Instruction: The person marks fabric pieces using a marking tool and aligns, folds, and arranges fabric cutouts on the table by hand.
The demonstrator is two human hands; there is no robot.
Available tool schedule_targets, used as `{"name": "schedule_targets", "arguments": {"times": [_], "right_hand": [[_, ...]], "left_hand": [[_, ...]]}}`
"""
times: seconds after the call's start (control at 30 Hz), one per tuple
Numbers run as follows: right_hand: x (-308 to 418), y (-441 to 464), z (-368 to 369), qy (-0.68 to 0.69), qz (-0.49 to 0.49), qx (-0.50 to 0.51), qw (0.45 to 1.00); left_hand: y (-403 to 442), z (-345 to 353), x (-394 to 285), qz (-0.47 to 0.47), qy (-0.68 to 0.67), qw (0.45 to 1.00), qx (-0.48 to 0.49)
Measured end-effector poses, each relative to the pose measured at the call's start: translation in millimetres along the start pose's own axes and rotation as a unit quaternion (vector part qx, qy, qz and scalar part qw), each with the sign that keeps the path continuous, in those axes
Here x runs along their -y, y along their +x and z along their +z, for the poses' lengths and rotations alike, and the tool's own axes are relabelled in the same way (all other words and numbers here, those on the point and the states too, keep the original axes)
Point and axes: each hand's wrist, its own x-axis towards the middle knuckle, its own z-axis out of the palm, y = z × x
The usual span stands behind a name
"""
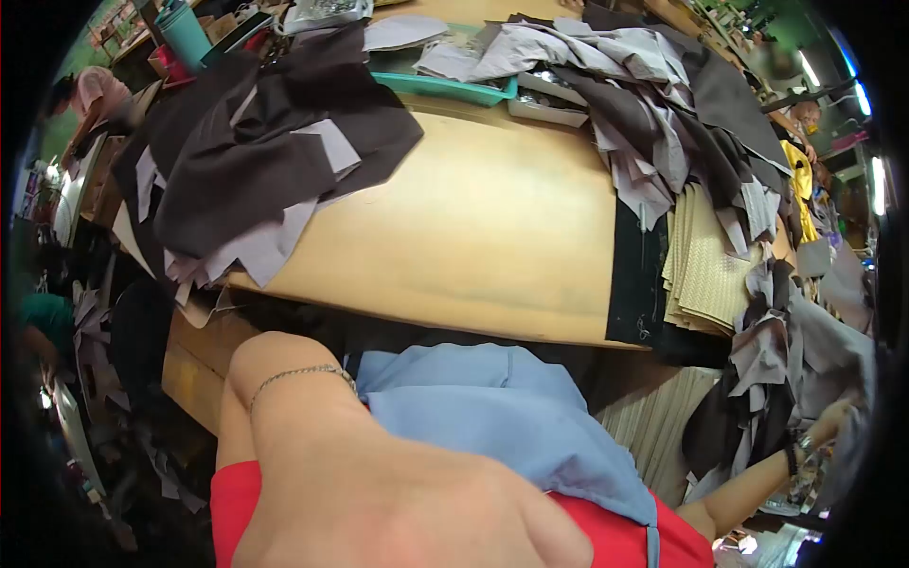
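Observation:
My left hand (407, 502), a thin chain bracelet around its wrist, is raised close to the camera, its back filling the lower middle of the view. Its fingers are out of frame, so what it touches is hidden. Far out at the right, my right hand (833, 421) is closed on a hanging grey cloth (824, 346); a dark bracelet and a watch-like band circle that wrist. Beside it hang more dark and grey cloth pieces (757, 364). A blue apron (473, 398) covers my lap over red clothing.
Ahead is a pale wooden table (454, 227). Dark cloth pieces (246, 161) lie at its left, more cloth (653, 104) at its back right. A teal tray (445, 87) stands at the back; stacked cream textured sheets (705, 260) lie right. Other people work at far left and right.

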Motion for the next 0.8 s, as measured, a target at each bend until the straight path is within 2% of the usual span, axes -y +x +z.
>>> {"name": "schedule_targets", "arguments": {"times": [0.13,0.37,0.47,0.6,0.7,0.77,0.8], "right_hand": [[-22.6,-26.3,9.2,-0.174,0.071,0.079,0.979],[-42.2,-47.5,12.1,-0.243,0.117,0.129,0.954],[-45.9,-53.2,6.5,-0.235,0.115,0.114,0.958],[-47.1,-62.8,3.5,-0.239,0.061,0.06,0.967],[-15.5,-92.5,-6.3,-0.274,0.072,0.025,0.959],[3.4,-120.6,-11.5,-0.199,-0.02,-0.043,0.979],[31.0,-136.4,-20.0,-0.18,-0.015,-0.01,0.983]], "left_hand": [[2.2,6.8,-4.5,0.008,-0.049,0.999,0.009],[10.7,11.5,-10.0,0.011,-0.083,0.996,0.021],[17.4,13.5,-11.3,0.01,-0.092,0.995,0.031],[21.0,16.0,-16.1,0.007,-0.106,0.993,0.044],[22.2,17.4,-23.3,0.006,-0.12,0.991,0.065],[26.6,16.8,-22.4,0.005,-0.119,0.987,0.108],[29.2,12.6,-14.6,0.011,-0.118,0.982,0.149]]}}
